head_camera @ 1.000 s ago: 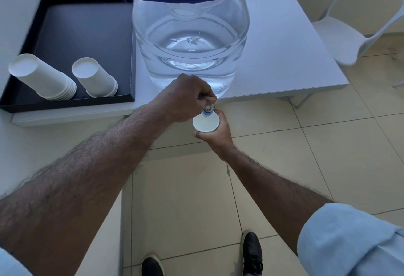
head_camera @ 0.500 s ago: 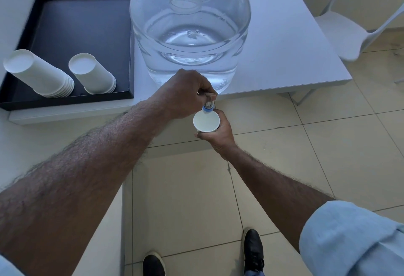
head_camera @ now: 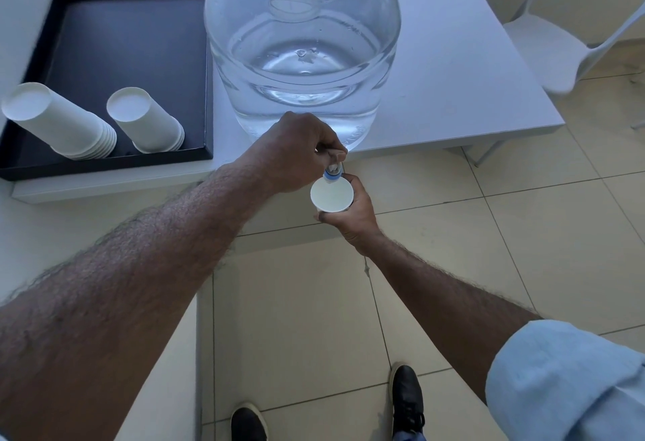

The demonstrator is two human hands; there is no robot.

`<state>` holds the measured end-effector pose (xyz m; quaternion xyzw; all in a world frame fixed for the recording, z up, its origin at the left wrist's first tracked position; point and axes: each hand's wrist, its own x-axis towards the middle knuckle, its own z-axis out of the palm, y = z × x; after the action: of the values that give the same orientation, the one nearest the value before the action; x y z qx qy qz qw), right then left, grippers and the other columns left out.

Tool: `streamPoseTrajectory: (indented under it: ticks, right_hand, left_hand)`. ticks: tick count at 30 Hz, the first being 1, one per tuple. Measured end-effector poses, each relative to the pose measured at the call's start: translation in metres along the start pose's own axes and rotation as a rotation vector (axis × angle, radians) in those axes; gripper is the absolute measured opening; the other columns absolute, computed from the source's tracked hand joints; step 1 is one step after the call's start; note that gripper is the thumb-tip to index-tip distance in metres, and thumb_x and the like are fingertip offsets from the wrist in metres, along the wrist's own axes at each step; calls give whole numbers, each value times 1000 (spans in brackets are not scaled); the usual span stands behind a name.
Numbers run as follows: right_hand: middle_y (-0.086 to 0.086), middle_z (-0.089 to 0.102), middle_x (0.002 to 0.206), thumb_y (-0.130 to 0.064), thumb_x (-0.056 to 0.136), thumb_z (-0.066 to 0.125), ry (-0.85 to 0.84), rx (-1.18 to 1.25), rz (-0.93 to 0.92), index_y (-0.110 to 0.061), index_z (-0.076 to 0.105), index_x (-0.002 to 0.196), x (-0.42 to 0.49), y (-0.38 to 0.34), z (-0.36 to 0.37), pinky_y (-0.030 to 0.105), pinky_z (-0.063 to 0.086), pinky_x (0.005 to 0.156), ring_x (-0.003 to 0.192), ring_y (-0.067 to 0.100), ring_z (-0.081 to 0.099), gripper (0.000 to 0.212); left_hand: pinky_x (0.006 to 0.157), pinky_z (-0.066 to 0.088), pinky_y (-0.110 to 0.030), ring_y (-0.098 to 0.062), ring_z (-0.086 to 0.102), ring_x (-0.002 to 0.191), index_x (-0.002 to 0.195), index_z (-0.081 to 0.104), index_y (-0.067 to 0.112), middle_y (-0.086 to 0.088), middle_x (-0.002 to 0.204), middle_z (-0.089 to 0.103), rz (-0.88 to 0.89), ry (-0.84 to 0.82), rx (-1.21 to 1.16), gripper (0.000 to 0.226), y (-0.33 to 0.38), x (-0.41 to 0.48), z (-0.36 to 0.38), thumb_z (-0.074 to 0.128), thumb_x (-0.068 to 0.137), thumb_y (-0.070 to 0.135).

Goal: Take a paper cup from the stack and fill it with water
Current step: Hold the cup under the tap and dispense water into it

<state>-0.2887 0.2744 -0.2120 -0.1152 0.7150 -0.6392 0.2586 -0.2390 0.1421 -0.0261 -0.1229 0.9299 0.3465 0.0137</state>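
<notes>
A large clear water jug (head_camera: 302, 56) with a blue top stands on the white table (head_camera: 453, 67). At the table's front edge its small blue-and-white tap (head_camera: 331, 175) sticks out, and my left hand (head_camera: 296, 150) is closed on the tap's lever. Directly under the tap my right hand (head_camera: 352, 213) holds an upright white paper cup (head_camera: 331, 195) from below. I cannot tell the water level inside the cup. Two stacks of upturned paper cups (head_camera: 62, 122) (head_camera: 146, 121) lie in a black tray (head_camera: 122, 39) to the left.
A white plastic chair (head_camera: 558, 46) stands at the table's right. Pale floor tiles (head_camera: 488, 231) lie below my hands, with my two black shoes (head_camera: 406, 395) near the bottom edge. A white surface runs along the left.
Both hands stay at the tap with the cup under it. Only the camera view has shifted slightly.
</notes>
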Motion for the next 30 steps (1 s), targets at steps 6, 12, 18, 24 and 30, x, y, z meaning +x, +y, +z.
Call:
streamPoseTrajectory:
  ticks: [6,12,18,24,30]
  right_hand:
    - [-1,64,108,-6,54,85,-15,-8,-5,-26,54,119,3,0,-4,16,52,75,98,14,61,74]
    - [2,65,109,-8,53,85,-13,-14,-1,-23,55,119,3,1,-2,25,55,80,99,17,62,74]
    - [-4,64,105,-9,53,85,0,-19,7,-27,55,115,-1,0,-2,13,51,72,95,13,61,71]
    - [-5,64,102,-11,52,84,1,-18,10,-27,55,113,-3,-4,-2,15,51,72,93,11,61,70]
    - [-8,63,101,-12,51,85,6,-33,13,-24,55,116,-5,-6,-5,13,50,72,91,4,61,73]
  left_hand:
    - [88,56,-33,-12,68,88,100,78,24,4,100,77,-1,2,-8,17,-2,0,1,66,88,24]
    - [88,56,-33,-12,68,88,100,78,24,4,100,77,-3,7,-12,17,-2,0,1,67,88,25]
    - [88,56,-34,-10,68,87,97,79,24,6,97,77,-11,13,-19,16,-2,-2,2,67,87,25]
    - [87,57,-38,-15,70,87,94,79,25,5,95,78,-26,17,-22,15,0,-4,2,65,87,24]
    - [88,56,-37,-15,69,90,101,78,24,3,100,78,-25,29,-19,18,2,-6,4,64,89,25]
